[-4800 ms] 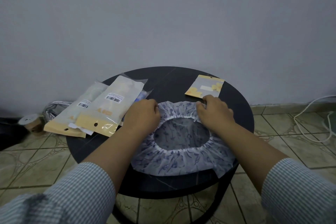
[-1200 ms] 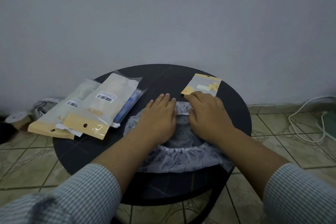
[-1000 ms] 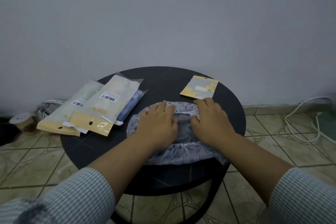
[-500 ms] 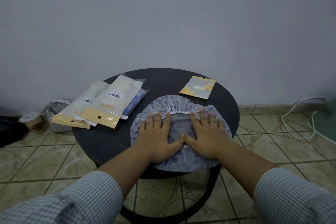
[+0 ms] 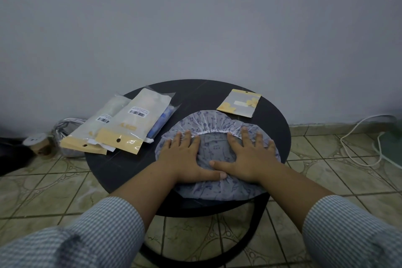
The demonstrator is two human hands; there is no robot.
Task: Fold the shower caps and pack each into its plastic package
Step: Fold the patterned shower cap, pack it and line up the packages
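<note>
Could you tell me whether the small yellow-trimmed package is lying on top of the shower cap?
No, the small package lies on the table just beyond the shower cap.

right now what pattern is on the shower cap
Pale cap printed with small blue music notes; head view.

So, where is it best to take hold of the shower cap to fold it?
Probably at the gathered elastic edge on the far side of the shower cap, pinched from above: it lies flat and spread, so only that ridge offers a grip.
</note>
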